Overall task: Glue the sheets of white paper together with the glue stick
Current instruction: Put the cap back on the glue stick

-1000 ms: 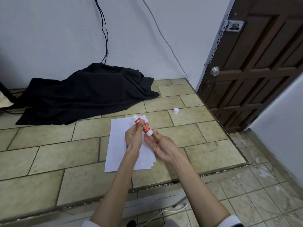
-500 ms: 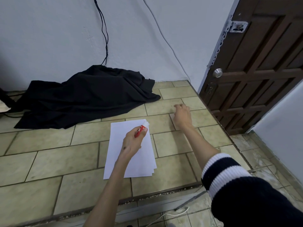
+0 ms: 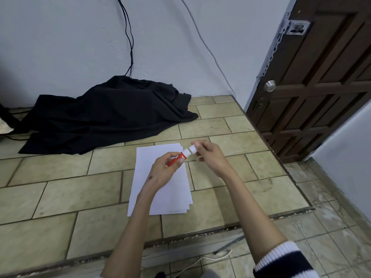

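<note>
Red-and-white glue stick [image 3: 179,157] tilted above fanned white paper sheets [image 3: 160,183] flat on tiled floor, white cap [image 3: 193,149] at its tip.

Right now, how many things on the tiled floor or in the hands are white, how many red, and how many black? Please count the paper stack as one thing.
White: 2, the paper stack on the floor and the cap pinched by the right hand.
Red: 1, the glue stick held in the left hand.
Black: 1, the cloth by the wall.
Total: 4
</note>
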